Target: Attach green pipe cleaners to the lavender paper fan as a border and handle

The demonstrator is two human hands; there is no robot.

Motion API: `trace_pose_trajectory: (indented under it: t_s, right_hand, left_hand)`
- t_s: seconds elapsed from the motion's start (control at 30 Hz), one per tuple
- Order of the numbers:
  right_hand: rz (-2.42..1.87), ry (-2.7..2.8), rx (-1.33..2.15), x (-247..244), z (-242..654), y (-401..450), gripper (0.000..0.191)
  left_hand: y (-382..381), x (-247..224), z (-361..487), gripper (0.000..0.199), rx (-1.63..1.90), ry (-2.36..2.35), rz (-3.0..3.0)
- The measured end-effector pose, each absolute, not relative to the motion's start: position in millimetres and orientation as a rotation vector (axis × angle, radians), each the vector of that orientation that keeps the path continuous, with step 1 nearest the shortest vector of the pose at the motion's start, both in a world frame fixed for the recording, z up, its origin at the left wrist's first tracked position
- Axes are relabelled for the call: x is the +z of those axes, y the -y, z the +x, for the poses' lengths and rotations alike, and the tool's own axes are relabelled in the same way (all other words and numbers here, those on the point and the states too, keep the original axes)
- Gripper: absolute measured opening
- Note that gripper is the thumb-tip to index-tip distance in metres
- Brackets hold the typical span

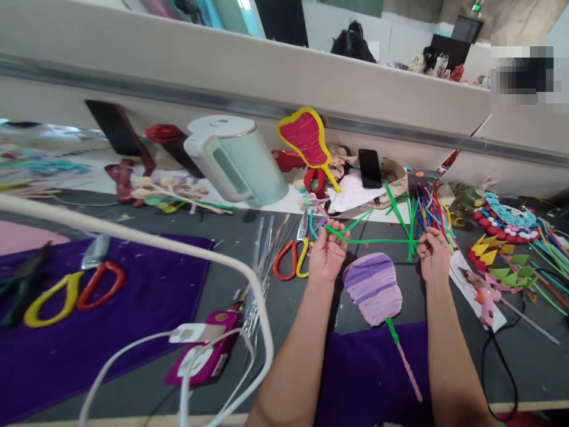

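A green pipe cleaner (368, 241) stretches between my two hands above the desk. My left hand (329, 252) pinches its left end, where another green strand bends up to the right. My right hand (434, 256) has its fingers closed at the right end, beside a bunch of green pipe cleaners (409, 222). Below and between the hands lies a fan shape in lilac and purple stripes (373, 287), with a green and pink stem (406, 367). Red-and-yellow-handled scissors (287, 261) rest just left of my left hand.
A pale kettle (242, 160), a pink fan with yellow edging (306, 139) and a black phone (370, 168) stand along the partition. On the right lie a pink glue gun (486, 299) and coloured pipe cleaners (434, 207). A white cable (213, 255) crosses the left; a purple cloth (146, 284) lies beneath it.
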State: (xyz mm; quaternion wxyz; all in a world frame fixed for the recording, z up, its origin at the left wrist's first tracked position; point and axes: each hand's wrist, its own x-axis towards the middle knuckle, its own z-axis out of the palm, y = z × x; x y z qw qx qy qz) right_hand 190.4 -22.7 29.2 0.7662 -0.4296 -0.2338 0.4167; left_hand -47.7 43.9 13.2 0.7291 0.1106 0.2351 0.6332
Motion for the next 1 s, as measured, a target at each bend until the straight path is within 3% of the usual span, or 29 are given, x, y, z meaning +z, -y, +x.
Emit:
trace_pose_trajectory:
  t_s: [0.13,0.27,0.4,0.57,0.73,0.87,1.0]
  right_hand:
    - [-1.0,0.495,0.711,28.1,199.8,21.8,0.039]
    - [-1.208,0.682,0.207,36.6,189.2,28.6,0.048]
    - [-1.328,1.098,-0.271,45.6,152.1,45.1,0.029]
    - [-1.427,1.674,-0.308,44.4,121.1,52.0,0.021]
    - [-1.595,1.307,-0.257,41.8,153.7,40.1,0.032]
    - [-1.454,1.01,-0.165,40.6,175.8,37.7,0.041]
    - [-1.303,1.288,-0.378,43.3,151.1,45.6,0.022]
  left_hand:
    - [-38.0,17.9,-44.9,0.013,1.38,-0.494,0.31]
    - [-30.6,23.9,-37.3,0.009,1.365,-0.514,0.418]
    - [-25.5,26.0,-28.4,0.01,1.348,-0.504,0.439]
    - [-24.7,25.0,-25.7,0.008,1.342,-0.522,0.377]
    - [-31.1,22.7,-30.3,0.018,1.438,-0.533,0.2]
    - [-34.4,26.1,-30.3,0.028,1.468,-0.521,0.035]
    - [-32.2,31.4,-27.9,0.033,1.471,-0.521,-0.071]
